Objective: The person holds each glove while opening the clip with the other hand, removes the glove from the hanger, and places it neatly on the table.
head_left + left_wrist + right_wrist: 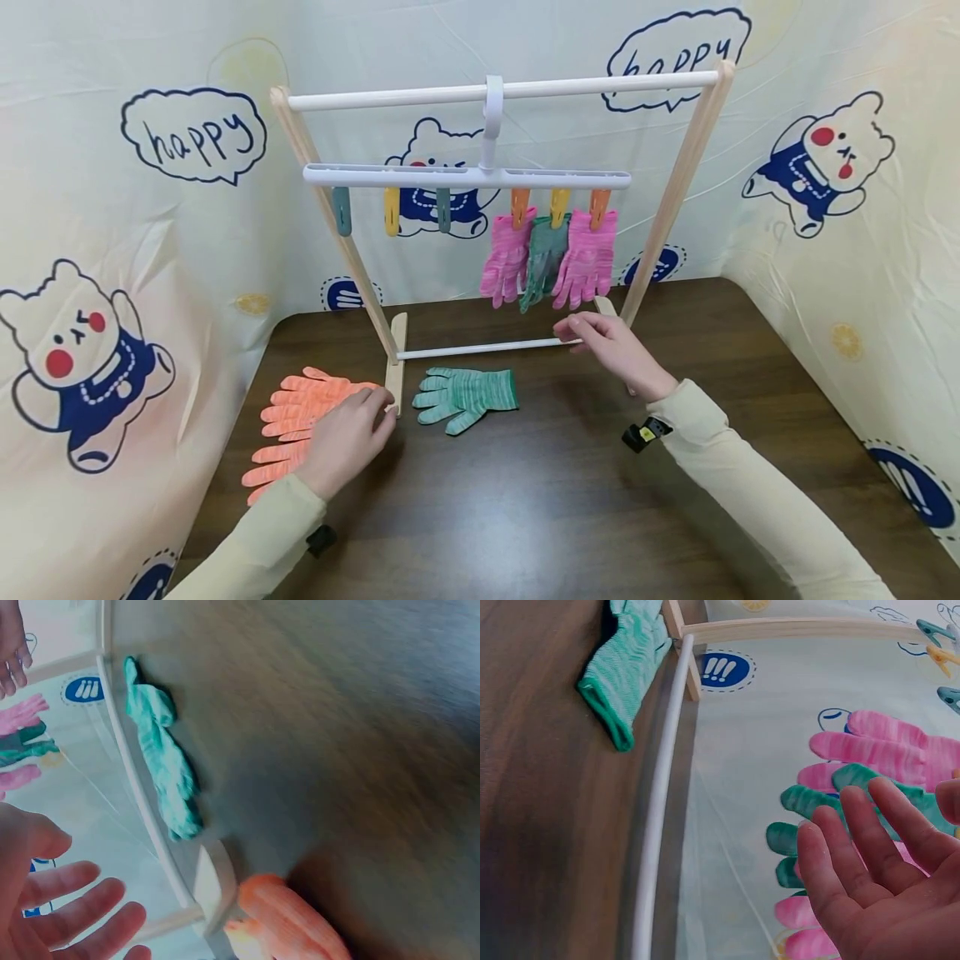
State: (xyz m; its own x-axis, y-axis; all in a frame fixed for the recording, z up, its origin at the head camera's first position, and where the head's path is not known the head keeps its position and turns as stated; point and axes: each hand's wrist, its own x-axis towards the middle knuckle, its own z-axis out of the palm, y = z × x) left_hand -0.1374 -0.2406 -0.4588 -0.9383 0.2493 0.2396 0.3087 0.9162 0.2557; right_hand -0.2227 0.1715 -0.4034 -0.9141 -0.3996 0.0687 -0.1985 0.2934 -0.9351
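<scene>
My left hand (348, 437) hovers over two orange gloves (300, 406) at the table's left, its fingers loose and nothing in them. Fingers spread and holding nothing, my right hand (618, 350) is below the hanging gloves, near the rack's right foot. A green glove (468, 394) lies flat between the hands, fingers to the left. From the white hanger (397, 176) hang a pink glove (506, 262), a dark green glove (547, 258) and another pink glove (588, 262), each in a clip. Part of the orange gloves is hidden under my left hand and sleeve.
A wooden rack (678, 192) with a white top bar (390, 97) carries the hanger. Three clips on the hanger's left half hold nothing, among them a yellow clip (392, 212). The rack's low white bar (487, 347) runs behind the green glove. Printed cloth (225, 242) surrounds the table.
</scene>
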